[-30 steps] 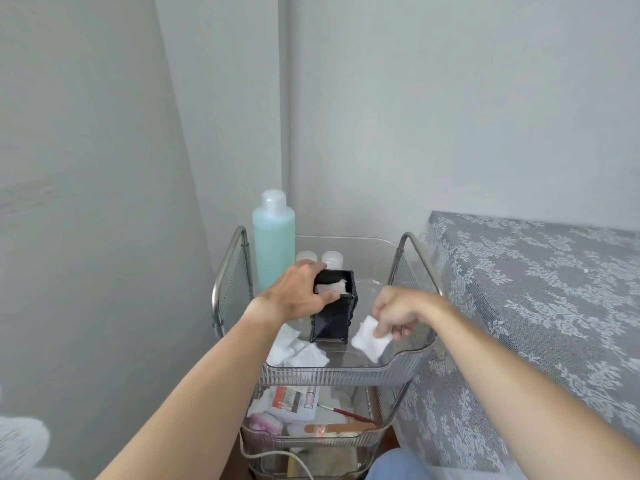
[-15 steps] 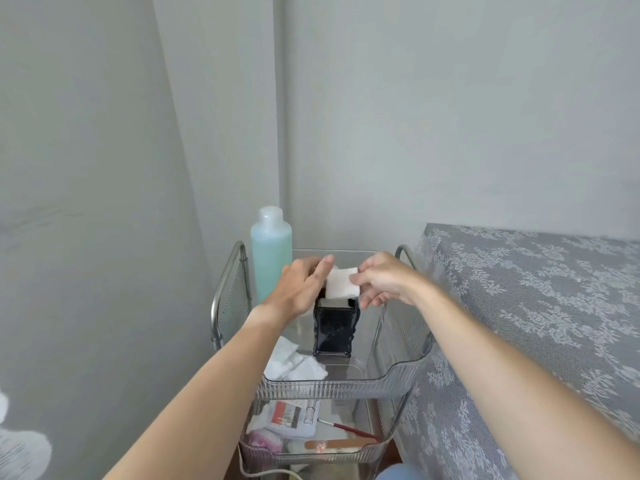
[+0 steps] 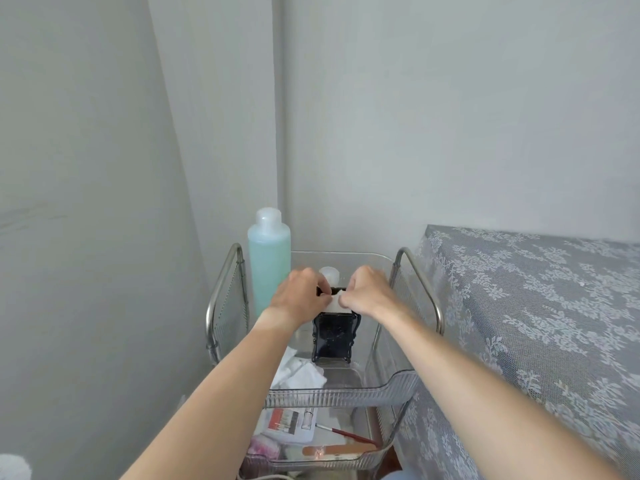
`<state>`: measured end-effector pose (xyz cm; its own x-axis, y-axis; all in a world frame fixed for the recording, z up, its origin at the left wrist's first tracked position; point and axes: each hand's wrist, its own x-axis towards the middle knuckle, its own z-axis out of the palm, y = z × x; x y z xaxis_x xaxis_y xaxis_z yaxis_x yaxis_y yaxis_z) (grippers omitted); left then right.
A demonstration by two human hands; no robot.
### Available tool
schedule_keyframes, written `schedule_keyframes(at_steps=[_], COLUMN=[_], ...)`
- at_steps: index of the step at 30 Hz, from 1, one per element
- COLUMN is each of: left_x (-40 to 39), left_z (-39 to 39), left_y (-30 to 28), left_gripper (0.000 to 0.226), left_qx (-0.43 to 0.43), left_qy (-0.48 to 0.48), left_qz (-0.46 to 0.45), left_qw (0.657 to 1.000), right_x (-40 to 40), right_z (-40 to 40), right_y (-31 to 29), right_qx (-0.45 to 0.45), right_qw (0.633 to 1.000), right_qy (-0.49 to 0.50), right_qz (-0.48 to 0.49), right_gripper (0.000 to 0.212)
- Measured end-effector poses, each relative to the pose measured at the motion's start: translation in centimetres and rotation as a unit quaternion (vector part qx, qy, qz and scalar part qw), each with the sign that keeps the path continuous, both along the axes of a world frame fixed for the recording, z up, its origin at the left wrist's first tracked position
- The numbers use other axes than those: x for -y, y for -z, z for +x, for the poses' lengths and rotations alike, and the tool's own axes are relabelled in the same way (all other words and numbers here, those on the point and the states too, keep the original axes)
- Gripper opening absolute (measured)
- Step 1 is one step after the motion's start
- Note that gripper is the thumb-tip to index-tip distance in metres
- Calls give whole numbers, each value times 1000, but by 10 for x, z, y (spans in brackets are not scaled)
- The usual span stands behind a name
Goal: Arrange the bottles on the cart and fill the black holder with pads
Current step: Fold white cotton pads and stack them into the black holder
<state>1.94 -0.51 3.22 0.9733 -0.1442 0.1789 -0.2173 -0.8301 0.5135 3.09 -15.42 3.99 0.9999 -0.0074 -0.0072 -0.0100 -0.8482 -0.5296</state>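
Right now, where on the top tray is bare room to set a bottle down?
Free: the clear floor right of the black holder, toward the right metal handle. Crowded: the near-left corner with loose white pads, and the back-left by the tall turquoise bottle.

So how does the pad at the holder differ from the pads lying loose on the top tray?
The pad at the holder is a single flat piece pinched between the left hand and right hand at the black holder mouth; the loose pads lie untouched in a rumpled heap on the top tray, nearer the camera and to the left. Both are white.
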Motion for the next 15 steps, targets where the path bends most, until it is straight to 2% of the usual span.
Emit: schedule_keyframes(at_steps=[1,5,8,10,15], left_x=[1,6,9,8,-9], left_z=[2,7,9,10,0], left_y=[1,7,15,20,22], left_gripper=[11,14,20,26,40], left_qx=[-8,-33,-39,-41,-68], left_qy=[2,-19,-45,-50,-62], left_qz=[-1,-32,-92,-125,-184], left_qw=[1000,999,994,990,979], right_x=[0,-1,1,2,9], right_z=[1,3,4,6,6], right_y=[2,16,28,33,35], right_qx=[6,34,0,-13,-14], right_qw=[1000,995,991,992,992], right_qy=[5,55,75,65,50], right_qz=[6,71,109,106,111], right_gripper=[5,11,34,39,36])
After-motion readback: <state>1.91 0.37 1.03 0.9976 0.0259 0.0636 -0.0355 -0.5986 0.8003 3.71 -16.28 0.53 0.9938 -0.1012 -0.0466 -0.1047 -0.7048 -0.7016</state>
